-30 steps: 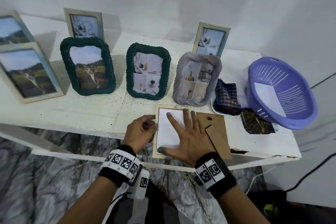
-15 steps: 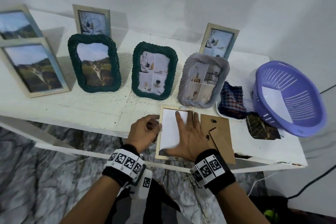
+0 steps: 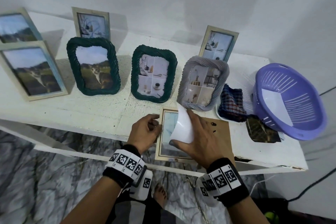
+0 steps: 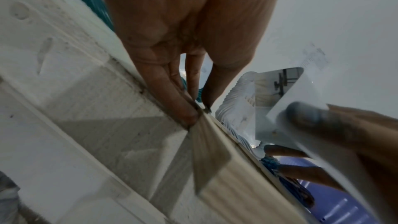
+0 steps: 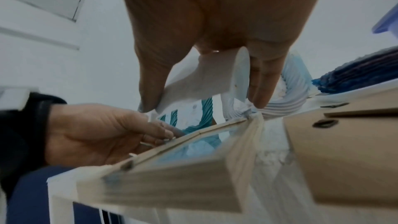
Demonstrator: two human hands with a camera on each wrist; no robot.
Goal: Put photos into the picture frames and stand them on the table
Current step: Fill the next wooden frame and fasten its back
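- Right hand [image 3: 198,138] pinches white photo [image 3: 182,127] between thumb and fingers, sheet curled and lifted above frame.
- Wooden frame [image 3: 160,154] lies face down at front edge of table [image 3: 72,112], glass bare.
- Left hand [image 3: 144,131] curled, fingertips [image 4: 189,113] pressed together against frame's left edge.
- Brown backing board [image 3: 221,132] flat, just right of frame.
- Purple basket [image 3: 291,100] at right end of table, loose photo [image 3: 261,131] beside it.
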